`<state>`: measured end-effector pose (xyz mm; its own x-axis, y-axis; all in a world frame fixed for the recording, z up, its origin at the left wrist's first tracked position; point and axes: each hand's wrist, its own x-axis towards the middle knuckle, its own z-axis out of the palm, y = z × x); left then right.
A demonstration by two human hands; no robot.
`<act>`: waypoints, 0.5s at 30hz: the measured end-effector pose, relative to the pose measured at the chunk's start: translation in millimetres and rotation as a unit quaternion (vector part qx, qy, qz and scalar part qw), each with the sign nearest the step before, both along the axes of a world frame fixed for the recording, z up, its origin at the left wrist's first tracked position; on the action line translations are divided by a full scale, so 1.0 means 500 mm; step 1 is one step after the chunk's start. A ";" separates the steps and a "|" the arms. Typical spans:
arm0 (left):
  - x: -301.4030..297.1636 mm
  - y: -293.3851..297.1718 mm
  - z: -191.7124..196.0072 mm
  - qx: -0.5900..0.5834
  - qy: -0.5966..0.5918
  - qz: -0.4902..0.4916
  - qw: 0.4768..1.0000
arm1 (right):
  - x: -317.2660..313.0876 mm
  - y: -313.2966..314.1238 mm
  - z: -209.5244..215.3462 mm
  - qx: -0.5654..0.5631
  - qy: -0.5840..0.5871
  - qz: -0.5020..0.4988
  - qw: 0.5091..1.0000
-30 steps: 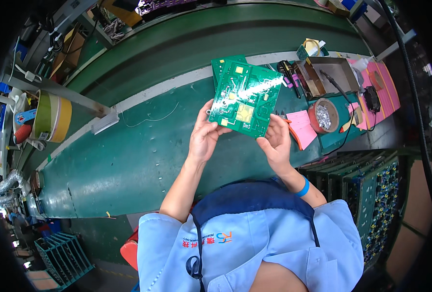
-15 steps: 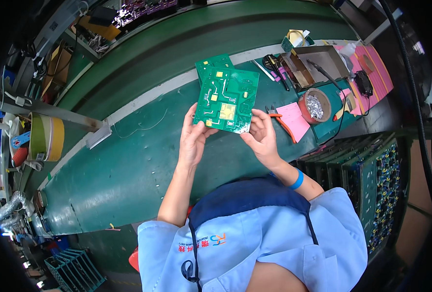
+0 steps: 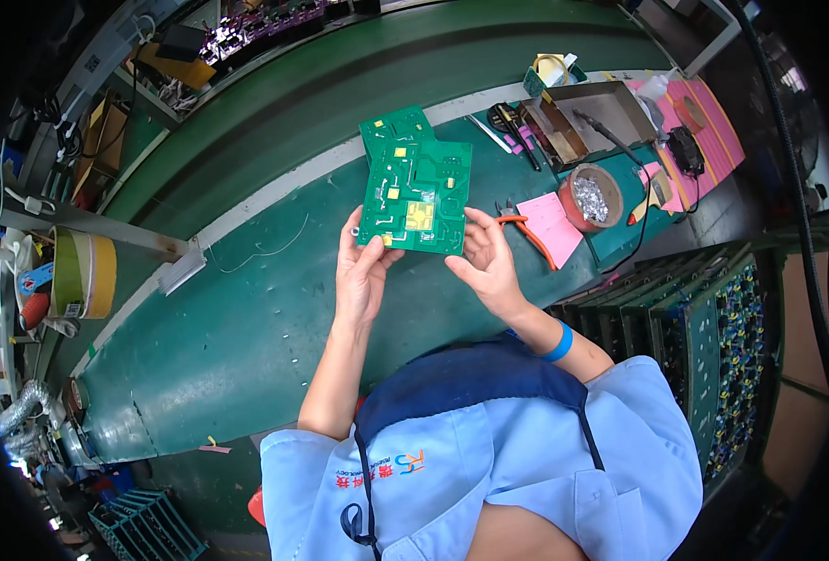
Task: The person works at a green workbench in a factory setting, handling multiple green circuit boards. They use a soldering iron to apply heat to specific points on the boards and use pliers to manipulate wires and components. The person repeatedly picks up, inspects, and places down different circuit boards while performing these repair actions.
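Observation:
A green circuit board [image 3: 433,192] with yellow squares is tilted up in front of me over the bench. My left hand [image 3: 363,271] pinches its lower left corner, thumb on the face I see. At the lower right edge, my right hand [image 3: 485,254] grips the board with curled fingers partly hidden behind it; the thumb points toward the lower corner. Behind the held board, a second green board [image 3: 394,124] sticks out at the upper left; its lower part is hidden. Right of my right hand lie orange-handled pliers [image 3: 534,241] on a pink sheet [image 3: 555,220].
A round pot of silvery scraps [image 3: 590,198] stands right of the pliers. Beyond it are an open metal tray [image 3: 611,117] and a soldering iron [image 3: 611,134]. Racks of circuit boards [image 3: 704,346] stand at my right. The green bench [image 3: 218,346] stretches left.
The view has shifted slightly, so bench items sit further left. The held board has tilted a little, and the glare at its lower right corner is gone. Both hands keep hold.

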<state>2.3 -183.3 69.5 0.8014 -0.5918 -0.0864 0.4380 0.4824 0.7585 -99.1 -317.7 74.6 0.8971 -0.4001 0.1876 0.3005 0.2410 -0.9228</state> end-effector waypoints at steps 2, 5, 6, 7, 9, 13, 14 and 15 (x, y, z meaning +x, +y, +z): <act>-0.003 0.000 0.003 0.000 0.004 0.005 1.000 | -0.001 -0.001 0.003 -0.002 0.004 0.005 1.000; 0.002 0.000 0.010 -0.017 0.021 0.015 1.000 | -0.001 -0.007 0.007 -0.029 -0.003 0.022 0.999; 0.003 0.008 0.004 -0.025 0.032 0.018 0.999 | -0.010 -0.007 0.008 -0.044 -0.006 0.032 0.999; 0.000 0.014 0.000 -0.030 0.047 0.022 0.998 | -0.019 -0.008 0.004 -0.055 -0.004 0.043 0.998; 0.010 0.016 0.005 -0.036 0.043 0.028 0.998 | -0.016 -0.035 0.004 0.003 -0.011 0.016 1.000; 0.013 0.027 0.008 -0.035 0.048 0.033 0.998 | 0.005 -0.102 0.004 0.062 0.067 -0.032 0.995; 0.014 0.031 0.006 -0.030 0.044 0.030 0.998 | 0.011 -0.107 0.009 0.084 0.074 -0.017 0.994; 0.013 0.033 0.005 -0.026 0.040 0.027 0.998 | 0.016 -0.108 0.013 0.106 0.080 -0.001 0.991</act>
